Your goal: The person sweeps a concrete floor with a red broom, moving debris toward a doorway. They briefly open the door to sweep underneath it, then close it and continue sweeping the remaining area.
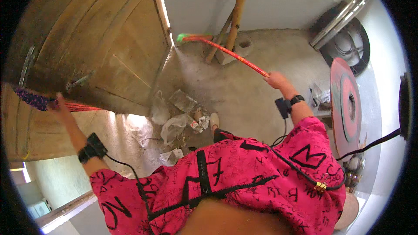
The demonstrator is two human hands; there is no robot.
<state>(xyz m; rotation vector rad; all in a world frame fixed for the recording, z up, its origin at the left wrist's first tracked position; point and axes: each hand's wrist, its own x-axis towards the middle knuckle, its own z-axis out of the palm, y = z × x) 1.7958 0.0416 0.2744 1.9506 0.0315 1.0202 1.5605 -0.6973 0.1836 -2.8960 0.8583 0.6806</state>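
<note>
My right hand (pixel 276 81) grips the lower end of a long red broom handle (pixel 240 58). The broom's blurred head (pixel 192 37), red with a green end, reaches the foot of the far wall near the door's hinge side. At the left, my left hand (pixel 58 106) is at the edge of a brown wooden door (pixel 94 42). Beside its blurred fingers are a dark patterned cloth (pixel 36 99) and red strands (pixel 81 107); whether it holds either of them I cannot tell.
Plastic bags (pixel 173 129), crumpled paper (pixel 204 122) and a flat sheet (pixel 183 100) litter the floor near my shoe (pixel 214 120). A wooden pole (pixel 237 16) stands by a concrete block (pixel 227 58). Along the right are a red disc (pixel 345 104) and metal pipes (pixel 341 16).
</note>
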